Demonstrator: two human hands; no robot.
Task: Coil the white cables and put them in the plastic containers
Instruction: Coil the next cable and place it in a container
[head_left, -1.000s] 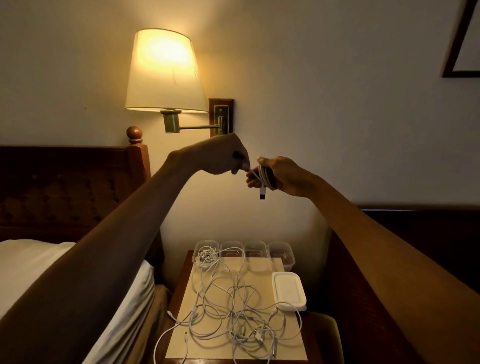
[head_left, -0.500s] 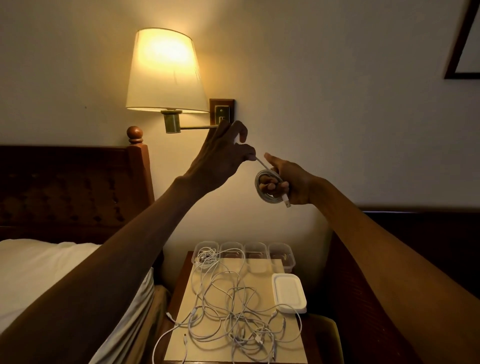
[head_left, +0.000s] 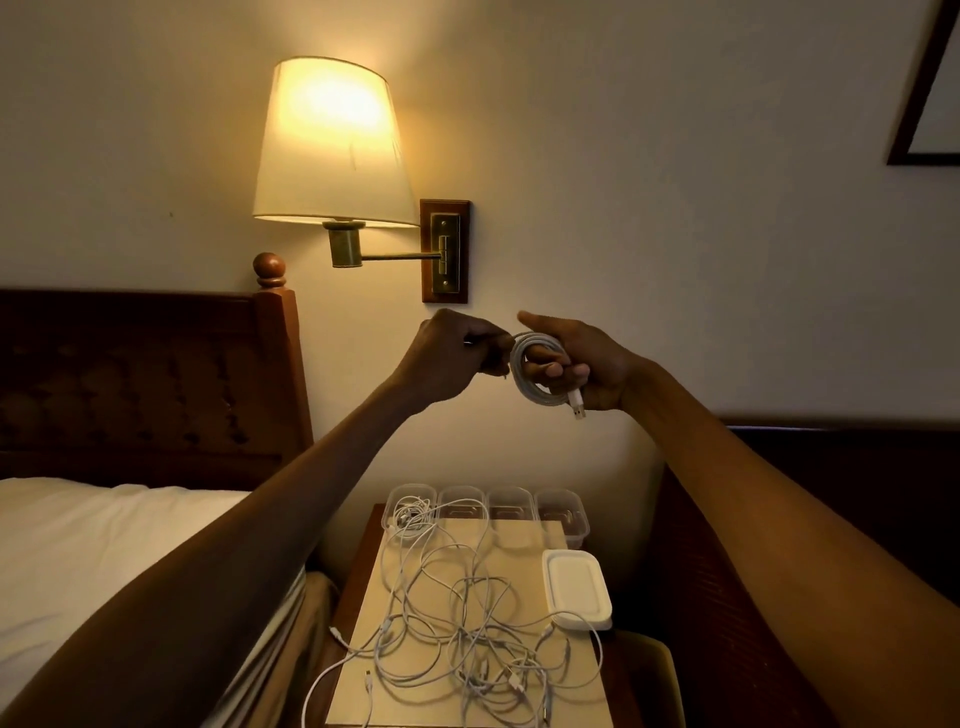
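One white cable (head_left: 537, 396) is wound into a compact round coil of several turns. It is held in the air in front of the wall, well above the nightstand (head_left: 363, 566). The coil is gripped by the right hand (head_left: 592, 358), whose fingers appear to pass through its centre and curl round the turns. A USB plug (head_left: 576, 408) hangs from the lower edge of the coil. The left hand (head_left: 449, 358) is closed just beside the coil, and the free tail appears to be pinched in its fingertips. Winding of this cable is judged nearly finished; stowing is not yet done.

Four clear plastic containers (head_left: 511, 493) stand in a row at the rear edge of the nightstand. White cable is seen in the leftmost container (head_left: 415, 487); none is seen in the other three. A loose tangle of white cables (head_left: 467, 639) lies on the cream mat (head_left: 524, 540), partly beside a white lid (head_left: 575, 590). Most of the task is therefore judged to remain.
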